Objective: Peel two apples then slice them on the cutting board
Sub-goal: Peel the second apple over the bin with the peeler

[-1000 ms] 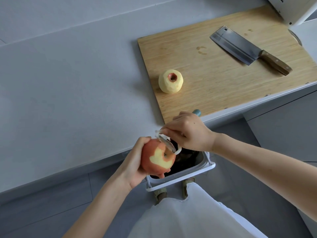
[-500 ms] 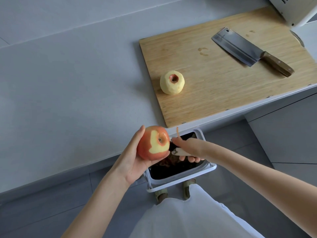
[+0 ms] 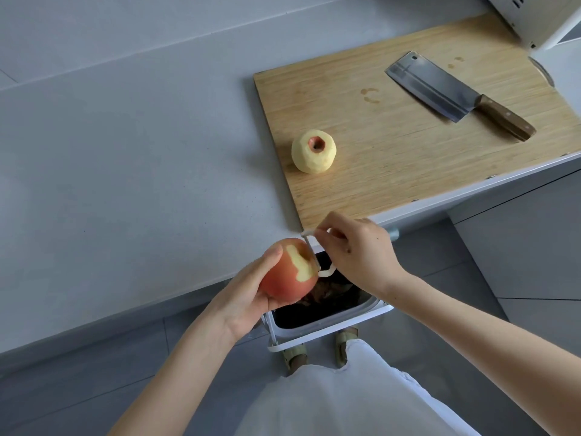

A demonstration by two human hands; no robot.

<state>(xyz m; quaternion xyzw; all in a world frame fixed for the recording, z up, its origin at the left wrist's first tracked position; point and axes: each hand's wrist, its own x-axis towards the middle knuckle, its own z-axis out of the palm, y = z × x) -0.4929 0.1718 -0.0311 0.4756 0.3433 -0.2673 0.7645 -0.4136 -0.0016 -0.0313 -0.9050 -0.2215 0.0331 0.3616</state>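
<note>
red apple (image 3: 287,280) cupped in left grip (image 3: 243,298), peeler (image 3: 314,258) pinched in right grip (image 3: 358,256) against it.

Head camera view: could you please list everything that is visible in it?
Counter: one, grey.
Cutting board: one, light wood, on counter.
Peeled apple: one, pale yellow, on board's left part.
Cleaver: one, steel with brown handle, on board's far right.
Bin: one, white, on floor below counter edge.
Red apple: one, partly peeled, held above bin.
Peeler: one, white, against red apple.
Appliance: one, white, top right corner.
Hands: two; left hand holds red apple, right hand holds peeler.
</note>
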